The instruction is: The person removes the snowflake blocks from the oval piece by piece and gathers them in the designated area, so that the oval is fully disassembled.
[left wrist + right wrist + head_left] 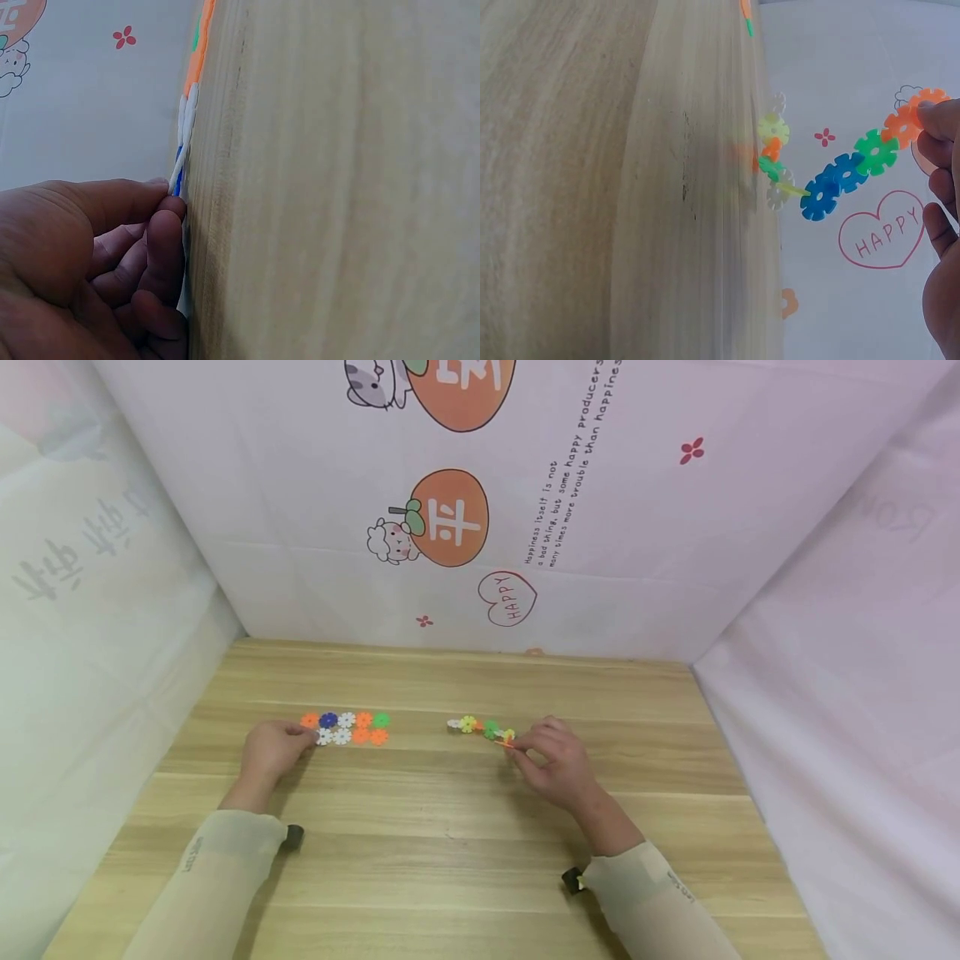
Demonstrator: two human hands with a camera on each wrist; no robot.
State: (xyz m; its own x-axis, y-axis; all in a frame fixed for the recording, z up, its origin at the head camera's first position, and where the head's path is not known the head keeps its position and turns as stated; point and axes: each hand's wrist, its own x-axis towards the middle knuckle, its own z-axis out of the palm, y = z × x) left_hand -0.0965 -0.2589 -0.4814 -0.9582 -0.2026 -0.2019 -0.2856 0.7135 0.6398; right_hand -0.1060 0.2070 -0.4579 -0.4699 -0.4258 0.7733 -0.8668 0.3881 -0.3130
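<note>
While the left hand [273, 748] pinches one white flower disc [324, 737] between thumb and forefinger at the near left corner of the flat block of discs [346, 721], the right hand [557, 762], well to the right of that block, grasps the orange end of a linked chain [846, 174]. Two rows make up the block: the far row runs orange, blue, white, orange and green from its left end, and the near row runs white, white, orange and orange, the pinched disc being the leftmost of these. Separated from the block by a stretch of bare desk [420, 860], the chain slants up from its low white end, which lies nearest the block, to the raised end in the right hand. Its pieces slot together at angles: white, yellow, orange, green, white and yellow, then two blue, one green and two orange. Whether that low white end touches the desk I cannot tell. Behind the block hangs a white printed cloth [300, 568], bearing a red-outlined heart [507, 599] to the right of the block. Nearer the person than the block are two pale sleeves [231, 852], each with a small black device [295, 837] at the cuff.
</note>
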